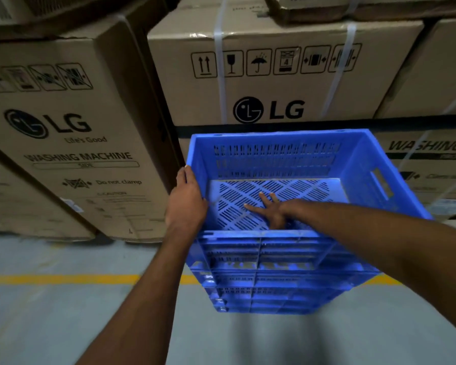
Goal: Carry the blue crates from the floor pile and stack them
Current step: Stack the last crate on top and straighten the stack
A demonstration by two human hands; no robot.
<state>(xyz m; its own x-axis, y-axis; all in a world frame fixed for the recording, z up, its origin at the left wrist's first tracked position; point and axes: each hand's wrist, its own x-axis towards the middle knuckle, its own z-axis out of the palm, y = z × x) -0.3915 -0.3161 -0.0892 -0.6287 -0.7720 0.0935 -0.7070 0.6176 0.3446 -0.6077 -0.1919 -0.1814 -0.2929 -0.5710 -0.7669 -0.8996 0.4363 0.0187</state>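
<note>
a person's left hand (186, 198) grips the left rim of the top blue crate (274, 154), closed on its edge, while the right hand (270, 209) lies inside it, fingers spread flat on the slotted bottom and holding nothing. the crate sits on a stack of blue crates (274, 285) on a grey floor (63, 325) crossed by a yellow line (63, 279). strapped cardboard boxes (274, 83) marked lg washing machine rise close behind the stack.

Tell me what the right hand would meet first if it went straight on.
Probably the top crate's slotted far wall, near its left corner; the right hand lies flat on the crate floor, though depth is unclear.
</note>
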